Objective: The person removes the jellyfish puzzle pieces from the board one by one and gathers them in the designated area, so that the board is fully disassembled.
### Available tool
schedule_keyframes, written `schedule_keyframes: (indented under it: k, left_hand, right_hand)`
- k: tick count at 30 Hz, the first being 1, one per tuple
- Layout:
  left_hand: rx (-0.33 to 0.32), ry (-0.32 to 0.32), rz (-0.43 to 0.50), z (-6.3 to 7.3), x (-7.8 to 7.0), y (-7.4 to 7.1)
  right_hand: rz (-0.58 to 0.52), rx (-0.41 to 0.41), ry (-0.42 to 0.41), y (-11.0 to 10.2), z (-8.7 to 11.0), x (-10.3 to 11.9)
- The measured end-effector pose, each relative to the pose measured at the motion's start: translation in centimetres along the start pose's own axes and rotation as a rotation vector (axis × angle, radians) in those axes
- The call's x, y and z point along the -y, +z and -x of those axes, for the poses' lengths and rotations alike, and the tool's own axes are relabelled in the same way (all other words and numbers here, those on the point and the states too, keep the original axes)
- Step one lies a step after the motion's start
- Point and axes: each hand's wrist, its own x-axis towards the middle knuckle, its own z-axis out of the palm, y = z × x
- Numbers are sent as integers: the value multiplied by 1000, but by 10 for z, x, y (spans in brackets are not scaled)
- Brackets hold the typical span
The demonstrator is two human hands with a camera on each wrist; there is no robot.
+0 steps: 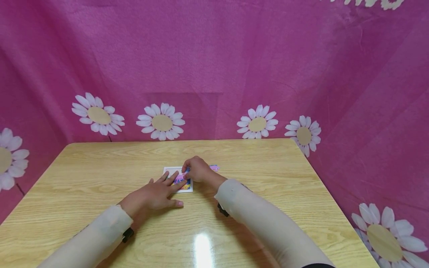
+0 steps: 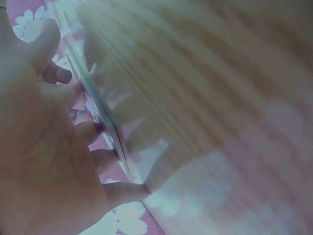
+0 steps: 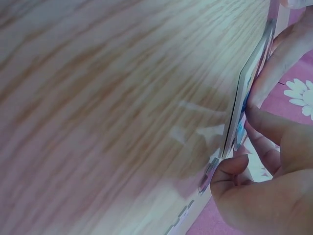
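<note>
A small picture puzzle in a white frame lies on the table, its picture pink, blue and yellow. My left hand rests on it with the fingers spread and the thumb out on the wood beside it. From the right, my right hand reaches over the far right corner, thumb and bent fingers around a blue puzzle piece at the board's edge. The right wrist view shows its other fingers curled low near the tabletop. Both hands cover much of the picture.
Just right of my right hand a loose pink and blue puzzle piece lies on the wooden table. Glare marks the table's front. A magenta curtain with white daisies hangs behind the table and along its sides.
</note>
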Motion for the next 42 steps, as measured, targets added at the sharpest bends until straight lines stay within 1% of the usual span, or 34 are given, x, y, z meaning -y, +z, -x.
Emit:
schedule_keyframes:
  k: [4,8,12,20,27,32,38,42]
  left_hand:
    - [4,0,4,-1,1,0]
    - [4,0,4,-2,2,1]
    - [-4,8,-3,-2,2,2]
    - [-18,22,-16,-1,2,2]
    - [-13,17,-8,-1,2,1]
    - [-17,22,-13,0,1,2]
    - [-21,29,-10,1,1,2]
    - [-25,33,-15,1,1,2]
  right_hand:
    - [-25,-8,-13,-1,-2,-3]
    - [-87,-15,2,-1,-5,-5]
    - [-119,-20,14,-2,-7,-8]
    - [-207,-20,-1,-5,-6,-9]
    - [-185,-36,6,-1,-5,-8]
    - [-186,-41,24,-4,-3,-10]
    - [-255,-37,41,-11,0,-17]
    - [-283,-38,48,-17,2,-20]
